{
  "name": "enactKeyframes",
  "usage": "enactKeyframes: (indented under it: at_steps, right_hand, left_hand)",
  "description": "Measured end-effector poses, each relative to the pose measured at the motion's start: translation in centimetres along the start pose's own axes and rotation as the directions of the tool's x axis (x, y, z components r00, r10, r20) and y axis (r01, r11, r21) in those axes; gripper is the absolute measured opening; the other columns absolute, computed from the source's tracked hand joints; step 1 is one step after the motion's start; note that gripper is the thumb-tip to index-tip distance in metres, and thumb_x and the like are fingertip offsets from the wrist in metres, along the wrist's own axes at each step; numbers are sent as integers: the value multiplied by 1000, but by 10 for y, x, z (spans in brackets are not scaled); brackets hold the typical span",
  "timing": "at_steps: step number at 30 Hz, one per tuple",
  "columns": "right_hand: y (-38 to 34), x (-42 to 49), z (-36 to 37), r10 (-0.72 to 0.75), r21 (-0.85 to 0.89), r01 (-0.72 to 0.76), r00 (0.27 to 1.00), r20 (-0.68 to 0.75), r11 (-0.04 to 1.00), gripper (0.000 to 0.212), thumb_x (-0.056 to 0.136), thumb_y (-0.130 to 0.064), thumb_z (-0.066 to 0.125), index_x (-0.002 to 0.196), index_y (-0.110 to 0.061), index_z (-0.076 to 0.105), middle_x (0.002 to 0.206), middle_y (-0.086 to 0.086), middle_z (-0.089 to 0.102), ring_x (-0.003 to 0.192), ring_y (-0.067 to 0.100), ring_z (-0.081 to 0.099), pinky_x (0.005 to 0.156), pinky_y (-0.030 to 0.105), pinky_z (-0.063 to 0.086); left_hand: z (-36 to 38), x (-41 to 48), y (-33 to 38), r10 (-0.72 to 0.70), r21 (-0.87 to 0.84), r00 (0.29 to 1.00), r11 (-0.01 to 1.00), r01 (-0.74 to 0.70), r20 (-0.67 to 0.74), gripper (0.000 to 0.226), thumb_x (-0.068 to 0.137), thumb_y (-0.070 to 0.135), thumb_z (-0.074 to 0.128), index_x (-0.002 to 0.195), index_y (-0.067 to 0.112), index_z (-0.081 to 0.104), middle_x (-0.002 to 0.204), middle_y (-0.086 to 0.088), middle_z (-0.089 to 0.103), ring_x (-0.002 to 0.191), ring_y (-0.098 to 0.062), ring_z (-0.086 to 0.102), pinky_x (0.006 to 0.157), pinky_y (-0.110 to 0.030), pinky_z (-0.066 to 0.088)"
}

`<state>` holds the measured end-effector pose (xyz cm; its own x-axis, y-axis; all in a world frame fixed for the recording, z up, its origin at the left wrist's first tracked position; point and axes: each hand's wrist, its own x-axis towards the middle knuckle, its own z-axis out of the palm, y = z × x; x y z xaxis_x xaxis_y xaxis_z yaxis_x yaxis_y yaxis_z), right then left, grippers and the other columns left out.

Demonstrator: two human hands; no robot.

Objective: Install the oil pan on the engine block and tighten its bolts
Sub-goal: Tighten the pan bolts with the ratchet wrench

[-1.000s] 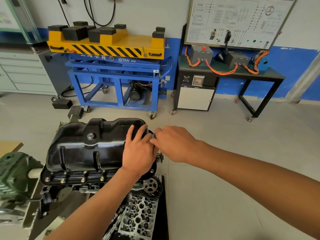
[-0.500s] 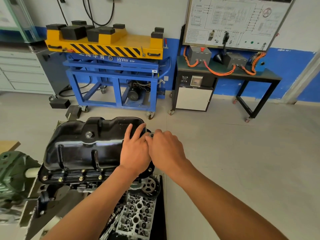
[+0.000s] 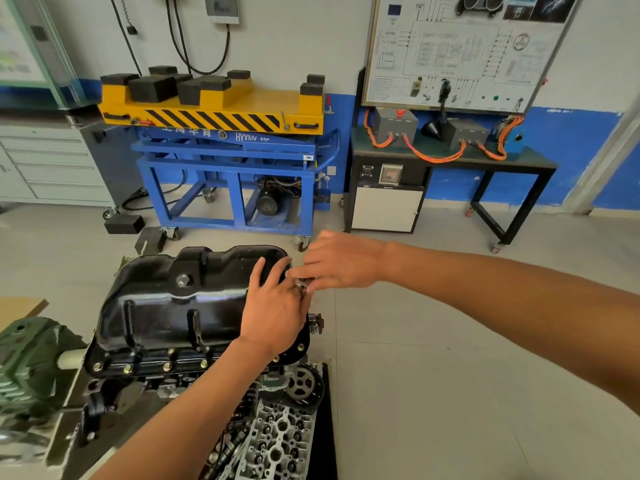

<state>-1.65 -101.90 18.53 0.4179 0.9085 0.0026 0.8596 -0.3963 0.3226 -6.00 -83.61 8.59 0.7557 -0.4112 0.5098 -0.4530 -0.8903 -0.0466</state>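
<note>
The glossy black oil pan (image 3: 166,306) sits upside-up on the engine block (image 3: 145,382), with several brass-coloured bolts (image 3: 166,367) along its front flange. My left hand (image 3: 273,317) rests flat on the pan's right end, fingers spread. My right hand (image 3: 341,263) reaches in from the right and pinches a small metal bolt or socket (image 3: 302,285) at the pan's right edge, just beside my left thumb. What the piece sits in is hidden by my fingers.
A cylinder head (image 3: 277,441) and a timing sprocket (image 3: 303,384) lie below the block. A green gearbox (image 3: 27,362) stands at the left. Behind are a blue-and-yellow lift cart (image 3: 235,174) and a black bench (image 3: 450,161) with orange cables.
My right elbow has swung out to the right and the hand has turned on the small metal piece. My left hand stays on the pan.
</note>
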Motion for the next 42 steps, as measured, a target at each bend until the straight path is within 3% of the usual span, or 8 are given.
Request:
enactKeyframes:
  at_steps: [5,8,16,26,28,32,39,42]
  right_hand:
    - [-15,-9,18,210,161,-209,978,13,964,57,101,-55,20,147,-27,40,99,3,67,86,26,62,66,36,45]
    - [-31,-12,26,330,146,-319,943,-53,936,54,98,-56,16,141,-32,38,88,-2,67,78,26,61,57,33,35]
    - [-54,-11,23,519,190,-503,854,-42,843,45,103,-57,27,143,-38,35,72,-4,53,65,23,50,58,34,31]
    - [-48,-12,10,437,201,-419,897,-59,886,47,102,-59,32,141,-37,42,84,-1,67,75,22,60,54,32,26]
    - [-43,-14,2,421,222,-394,903,-89,892,47,102,-58,35,142,-36,46,84,-2,69,71,19,57,54,31,27]
    - [-45,-15,-8,422,242,-393,903,-80,887,47,101,-59,36,143,-40,46,83,-3,69,66,12,42,50,27,20]
    - [-63,-18,1,452,306,-427,892,-12,851,43,101,-58,37,138,-39,48,83,-2,69,77,22,62,59,32,37]
    - [-67,-20,5,457,316,-431,889,-9,845,41,101,-58,37,137,-40,48,88,-3,70,79,20,61,56,31,31]
  left_hand:
    - [-1,0,1,-5,22,1000,1000,4,25,55,101,42,29,113,14,75,110,1,74,134,-26,49,118,-52,18]
    - [-2,-1,1,-1,23,999,1000,0,46,57,101,43,26,111,15,76,110,3,73,135,-26,48,119,-52,16]
    - [-11,-1,3,-2,-20,998,1000,4,69,45,99,40,40,118,14,72,118,1,71,137,-28,46,119,-53,18]
    - [-14,-3,-10,-7,-348,1000,937,9,7,19,93,27,69,82,13,76,97,1,75,133,-28,52,119,-53,18]
    - [-18,-3,-12,-62,-466,998,883,55,1,28,91,25,73,65,17,66,81,2,73,129,-28,56,118,-54,20]
    - [-22,-6,-17,-57,-547,998,835,59,22,29,90,28,72,62,20,68,62,10,66,129,-21,56,121,-51,16]
    - [-21,-18,-17,62,-507,998,859,-69,-30,18,88,24,75,71,20,77,83,10,75,128,-17,57,117,-59,22]
    - [-19,-21,-16,83,-487,995,868,-99,-56,14,88,26,76,74,22,78,87,9,76,128,-18,57,116,-61,24]
